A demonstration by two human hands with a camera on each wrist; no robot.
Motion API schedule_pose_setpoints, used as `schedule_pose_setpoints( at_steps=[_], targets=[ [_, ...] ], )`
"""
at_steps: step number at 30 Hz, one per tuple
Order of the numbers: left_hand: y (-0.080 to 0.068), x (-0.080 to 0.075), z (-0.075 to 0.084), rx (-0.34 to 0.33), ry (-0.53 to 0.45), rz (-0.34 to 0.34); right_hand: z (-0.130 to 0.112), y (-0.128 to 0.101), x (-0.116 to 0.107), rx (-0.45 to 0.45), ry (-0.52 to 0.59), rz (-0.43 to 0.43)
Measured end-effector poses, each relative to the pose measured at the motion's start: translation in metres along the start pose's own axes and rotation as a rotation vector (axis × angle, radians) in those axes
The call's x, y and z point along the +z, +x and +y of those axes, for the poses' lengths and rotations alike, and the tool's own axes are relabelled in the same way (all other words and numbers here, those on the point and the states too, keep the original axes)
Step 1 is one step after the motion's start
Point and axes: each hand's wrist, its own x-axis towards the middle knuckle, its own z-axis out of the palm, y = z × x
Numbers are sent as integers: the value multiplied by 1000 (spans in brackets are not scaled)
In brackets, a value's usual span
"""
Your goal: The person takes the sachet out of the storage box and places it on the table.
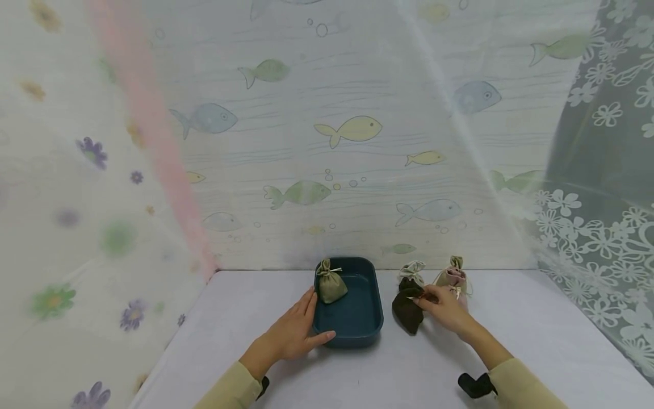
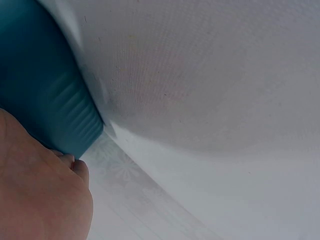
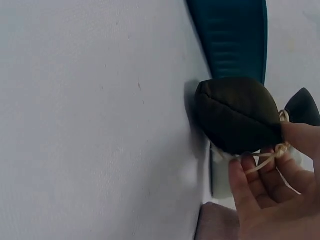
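Note:
A dark brown drawstring pouch (image 1: 407,313) hangs tilted beside the blue tray, its neck pinched by my right hand (image 1: 448,309). In the right wrist view the thumb and fingers close on the tied neck of the pouch (image 3: 237,114), and a pale cord trails between them. My left hand (image 1: 292,332) rests along the left side of the tray (image 1: 359,326), fingers stretched on its wall and thumb over the near rim. Inside the tray, at the far left, sits an olive-green pouch (image 1: 332,287) tied with a light cord.
Behind the brown pouch stands a whitish pouch (image 1: 415,269), partly hidden. Further right, pink and beige pouches (image 1: 455,278) are partly covered by my right hand. The white tabletop (image 1: 388,378) ends at a fish-patterned curtain (image 1: 306,227).

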Motion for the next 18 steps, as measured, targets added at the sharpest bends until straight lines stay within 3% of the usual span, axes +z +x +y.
schedule_pose_setpoints(
  at_steps=[7,18],
  targets=[
    [0,-2,1,0,11,-4,2,0,-5,17,25,-36],
    [-1,1,1,6,5,12,-1,-4,-3,25,7,-11]
  ],
)
